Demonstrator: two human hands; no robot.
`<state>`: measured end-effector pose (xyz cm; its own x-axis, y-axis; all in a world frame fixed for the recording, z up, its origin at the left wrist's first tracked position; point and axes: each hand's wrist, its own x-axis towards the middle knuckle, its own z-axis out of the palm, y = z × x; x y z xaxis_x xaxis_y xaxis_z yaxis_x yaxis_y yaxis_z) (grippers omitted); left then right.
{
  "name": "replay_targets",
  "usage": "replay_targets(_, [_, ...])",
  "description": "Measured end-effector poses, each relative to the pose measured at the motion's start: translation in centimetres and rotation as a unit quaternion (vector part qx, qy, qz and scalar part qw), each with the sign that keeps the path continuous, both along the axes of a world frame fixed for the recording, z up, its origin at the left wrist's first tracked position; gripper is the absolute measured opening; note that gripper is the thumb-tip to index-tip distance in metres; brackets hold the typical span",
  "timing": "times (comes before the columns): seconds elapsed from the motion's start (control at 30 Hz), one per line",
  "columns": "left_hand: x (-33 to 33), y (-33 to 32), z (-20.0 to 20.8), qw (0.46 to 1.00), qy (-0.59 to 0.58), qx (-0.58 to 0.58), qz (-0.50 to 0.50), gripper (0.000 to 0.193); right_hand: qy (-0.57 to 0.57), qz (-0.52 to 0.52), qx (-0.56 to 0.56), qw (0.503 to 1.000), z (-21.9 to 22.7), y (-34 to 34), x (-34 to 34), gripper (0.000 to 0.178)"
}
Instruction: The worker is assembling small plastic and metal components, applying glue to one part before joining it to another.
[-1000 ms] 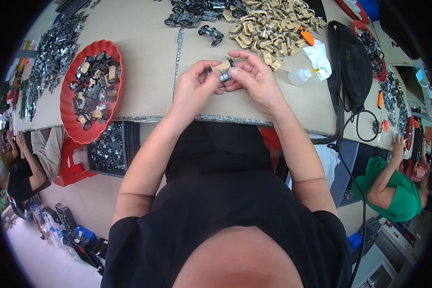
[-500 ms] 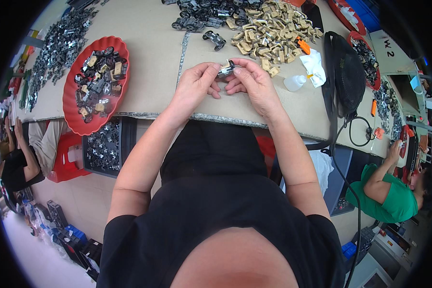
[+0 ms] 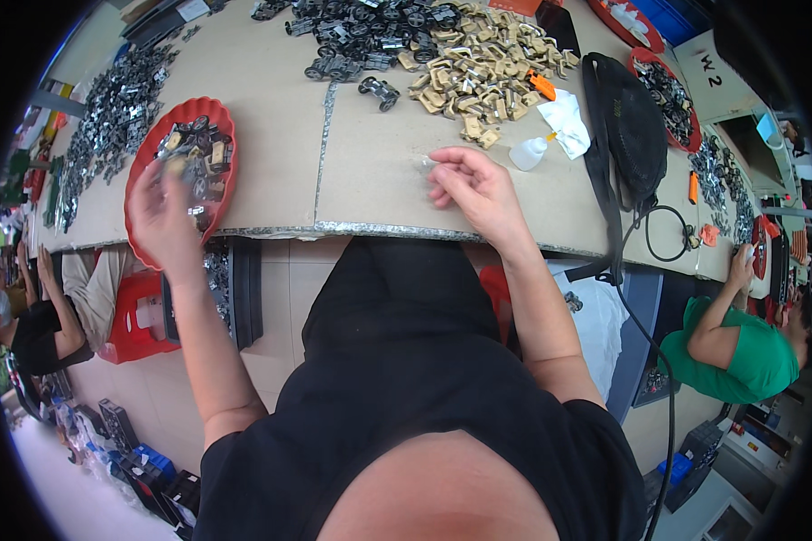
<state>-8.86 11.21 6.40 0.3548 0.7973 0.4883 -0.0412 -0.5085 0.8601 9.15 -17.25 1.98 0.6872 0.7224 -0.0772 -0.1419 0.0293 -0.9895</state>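
Your left hand (image 3: 164,216) blurred, red tray (image 3: 182,109) under its fingers, spread and hold unclear; your right hand (image 3: 472,187) half-curled, hold unclear.

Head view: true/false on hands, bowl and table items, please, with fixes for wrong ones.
1. The left hand is over the scalloped red bowl. True.
2. The right hand is over the bowl too. False: it is above the beige tabletop.
3. The heap of tan angular parts lies right of the heap of dark wheeled parts. True.
4. The small white bottle is left of the bowl. False: it is right of it, near the crumpled white tissue.
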Motion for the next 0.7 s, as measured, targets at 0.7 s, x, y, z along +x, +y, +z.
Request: replay_targets(0.7, [19.0,-14.1,-3.7,0.759,0.24,0.47,-0.38,0.031,-0.22,-0.283,-0.052,0.932,-3.0,-5.3,4.2,0.04])
